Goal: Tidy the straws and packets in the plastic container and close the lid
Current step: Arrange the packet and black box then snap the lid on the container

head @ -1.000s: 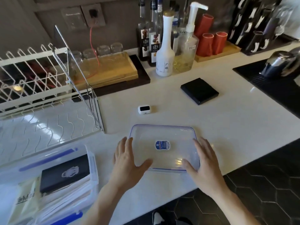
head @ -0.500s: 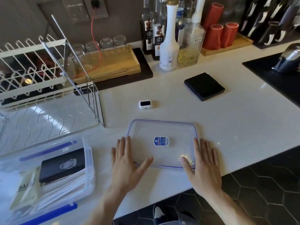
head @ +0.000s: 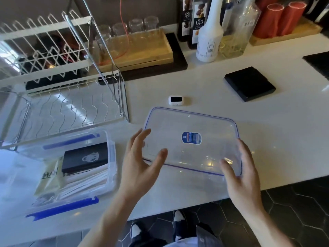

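Low in the frame, the left hand [head: 142, 163] and right hand [head: 242, 173] grip the clear lid [head: 192, 141] by its ends, thumbs on top, with the open container [head: 110, 150] of straws [head: 85, 180] and packets [head: 85, 157] lower left, the drying rack [head: 53, 68] behind.

This is a café or drinks-bar work counter. A long white stone-look countertop [head: 204, 86] runs above a floor of dark hexagonal tiles [head: 293, 202]. Against the dark back wall stand dark glass syrup bottles with fruit labels [head: 197, 20], a white plastic squeeze bottle [head: 209, 38] and a clear bottle of pale liquid [head: 238, 29]. Upturned clear drinking glasses [head: 137, 26] sit on a light wooden tray [head: 142, 56], red cups [head: 281, 18] are stacked on another, and a white wire dish rack [head: 53, 56] stands at the left.
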